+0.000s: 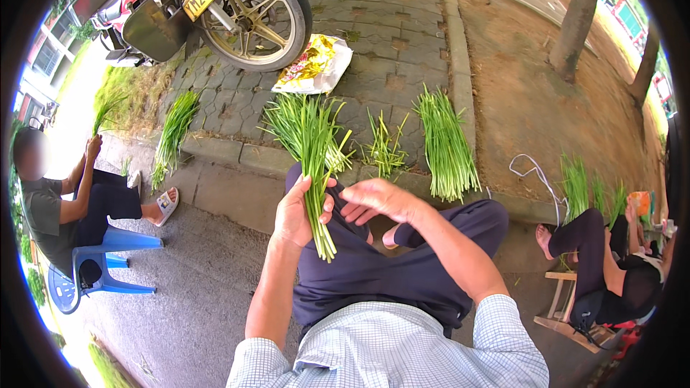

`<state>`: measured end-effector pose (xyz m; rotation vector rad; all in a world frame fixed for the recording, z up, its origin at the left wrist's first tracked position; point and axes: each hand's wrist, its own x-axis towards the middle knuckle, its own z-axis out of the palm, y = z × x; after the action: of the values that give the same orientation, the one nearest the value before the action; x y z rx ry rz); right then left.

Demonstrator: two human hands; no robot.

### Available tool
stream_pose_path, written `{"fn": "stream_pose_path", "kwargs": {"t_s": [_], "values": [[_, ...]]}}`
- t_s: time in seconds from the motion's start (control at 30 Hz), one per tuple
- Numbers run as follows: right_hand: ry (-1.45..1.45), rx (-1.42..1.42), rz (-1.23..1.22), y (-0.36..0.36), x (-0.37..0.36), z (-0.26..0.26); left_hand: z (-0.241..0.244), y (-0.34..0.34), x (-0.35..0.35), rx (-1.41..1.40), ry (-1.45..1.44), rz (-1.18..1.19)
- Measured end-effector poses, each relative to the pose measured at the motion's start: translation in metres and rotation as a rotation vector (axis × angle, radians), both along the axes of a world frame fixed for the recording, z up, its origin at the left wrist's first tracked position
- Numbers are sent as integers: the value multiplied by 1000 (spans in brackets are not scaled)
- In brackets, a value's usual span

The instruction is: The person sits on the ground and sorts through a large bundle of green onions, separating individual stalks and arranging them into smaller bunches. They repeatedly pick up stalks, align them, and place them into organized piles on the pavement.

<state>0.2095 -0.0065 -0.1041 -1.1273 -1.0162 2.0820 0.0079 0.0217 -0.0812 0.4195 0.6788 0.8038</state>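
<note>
My left hand (297, 215) grips a small bunch of green stalks (319, 194), likely garlic chives, with their pale cut ends toward my lap. To its right, my right hand (384, 200) is apart from the bunch, slightly blurred, fingers extended and holding nothing. Beyond my knees, a loose pile of the same greens (285, 124) lies on the paving, partly hidden by the held bunch. A small heap of short scraps (385, 145) lies right of it. Farther right is a thick, neatly aligned row of stalks (444, 145).
A motorcycle's front wheel (259, 19) stands ahead, beside a gold and white plastic bag (318, 64). At left, a person (59, 210) on a blue plastic chair (108, 253) holds greens near another pile (177, 129). Another seated person (609, 280) is at right, near a white cord (539, 167).
</note>
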Motion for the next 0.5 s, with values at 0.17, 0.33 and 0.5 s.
{"fn": "stream_pose_path", "kwargs": {"t_s": [0.17,0.33,0.5], "values": [[243,53,-96,-27,-47,0,-11,-1,14,72,-96,86],[57,-101,-277,-38,-59,14,-16,-7,23,70,-46,151],[-79,-98,-167,-31,-46,12,-33,-2,26,128,113,132]]}}
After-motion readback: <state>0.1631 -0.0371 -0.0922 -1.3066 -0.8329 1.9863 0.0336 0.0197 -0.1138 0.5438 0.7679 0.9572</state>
